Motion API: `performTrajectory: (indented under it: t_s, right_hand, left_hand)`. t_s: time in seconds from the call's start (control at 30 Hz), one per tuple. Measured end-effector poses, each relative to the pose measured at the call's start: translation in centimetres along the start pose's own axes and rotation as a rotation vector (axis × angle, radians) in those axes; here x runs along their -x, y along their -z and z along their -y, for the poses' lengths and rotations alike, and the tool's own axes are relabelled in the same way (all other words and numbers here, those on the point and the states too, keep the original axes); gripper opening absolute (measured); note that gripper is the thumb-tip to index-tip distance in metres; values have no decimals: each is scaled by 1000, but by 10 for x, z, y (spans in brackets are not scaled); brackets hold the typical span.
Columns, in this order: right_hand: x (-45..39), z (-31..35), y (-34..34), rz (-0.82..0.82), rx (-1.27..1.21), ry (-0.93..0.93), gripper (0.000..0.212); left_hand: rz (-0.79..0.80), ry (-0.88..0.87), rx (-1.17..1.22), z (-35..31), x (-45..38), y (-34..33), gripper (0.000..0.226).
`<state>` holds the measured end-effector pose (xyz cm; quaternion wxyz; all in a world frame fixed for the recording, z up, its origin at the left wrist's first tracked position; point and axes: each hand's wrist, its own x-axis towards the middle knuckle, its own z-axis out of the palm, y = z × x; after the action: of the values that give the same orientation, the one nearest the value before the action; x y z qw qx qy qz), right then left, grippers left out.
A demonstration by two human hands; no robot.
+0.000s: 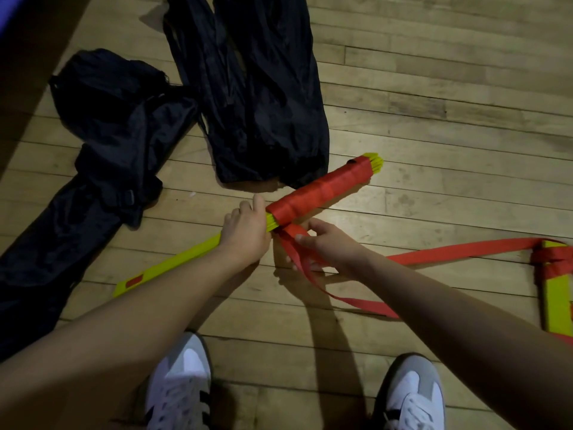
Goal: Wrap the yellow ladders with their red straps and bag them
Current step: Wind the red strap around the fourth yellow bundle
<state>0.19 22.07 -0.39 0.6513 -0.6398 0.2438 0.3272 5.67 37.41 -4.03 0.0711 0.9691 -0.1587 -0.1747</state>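
Rungs (325, 189) run up-right from the left hand (246, 234) clasping them, while the right hand (322, 243) pinches the strap (449, 252) just beneath.

woven red strap (322, 190), smooth yellow rungs (173, 265), perhaps plastic; worn wood floor (434, 125)
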Motion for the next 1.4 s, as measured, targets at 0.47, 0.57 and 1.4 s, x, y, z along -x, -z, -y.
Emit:
performTrajectory:
  t_s: [0.47, 0.57, 1.4]
  right_hand:
    - [-13, -8, -4, -286, 242, 123, 9]
    - [-16, -11, -7, -298, 191, 40, 13]
    - [0, -3, 2, -148, 209, -124, 26]
  left_hand:
    - [199, 8, -38, -2, 0, -5, 57]
    - [182, -78, -86, 2, 10, -4, 57]
    - [-83, -183, -307, -6, 2, -7, 58]
